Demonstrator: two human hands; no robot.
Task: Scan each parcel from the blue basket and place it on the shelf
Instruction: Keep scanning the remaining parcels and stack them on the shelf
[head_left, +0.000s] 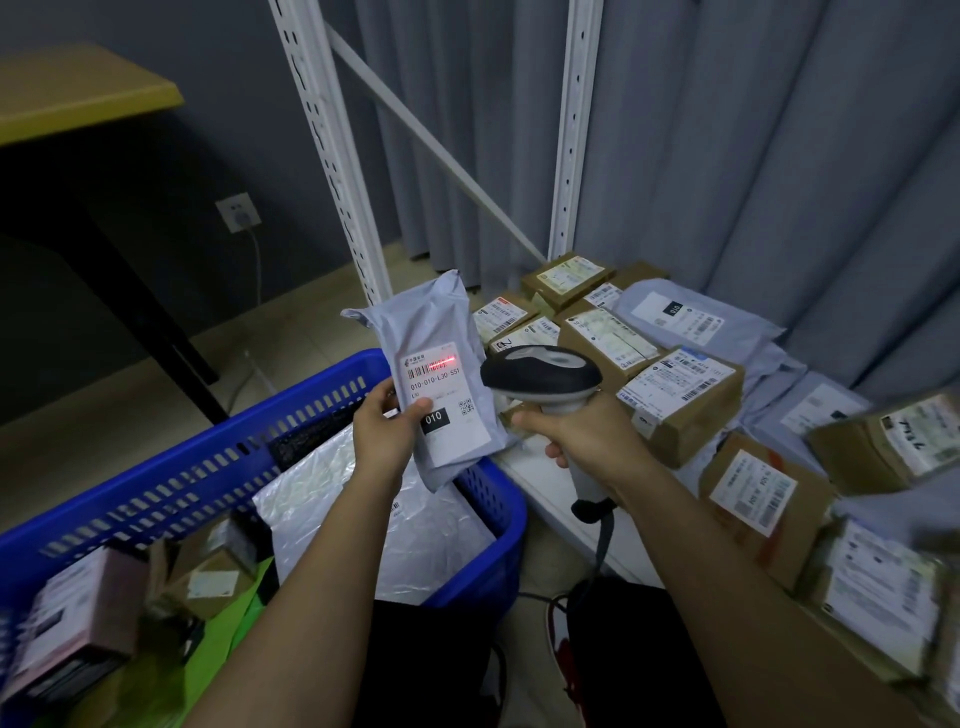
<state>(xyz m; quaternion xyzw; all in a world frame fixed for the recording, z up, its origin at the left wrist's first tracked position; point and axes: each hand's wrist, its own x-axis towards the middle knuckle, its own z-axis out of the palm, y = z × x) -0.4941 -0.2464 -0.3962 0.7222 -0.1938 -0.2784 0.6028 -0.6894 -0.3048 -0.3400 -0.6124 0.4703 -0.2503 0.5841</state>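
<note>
My left hand (388, 431) grips a grey poly-mailer parcel (431, 332) upright above the right end of the blue basket (218, 457), thumb on its white label. My right hand (576, 428) holds a handheld barcode scanner (540, 376) by its handle, aimed left at the parcel. A red scan line (445, 360) lies across the label's barcode. Inside the basket lie a silvery bubble mailer (395, 525), small brown boxes and a pink box. The low white shelf (550, 483) to the right carries several brown boxes (680, 400) and grey mailers (675, 312).
White slotted shelf uprights (332, 145) and a diagonal brace rise behind the parcel. Grey curtains hang behind the shelf. A yellow-topped table (78, 93) with a black leg stands at left, near a wall socket (239, 212). The scanner's cable hangs toward a dark bag on the floor.
</note>
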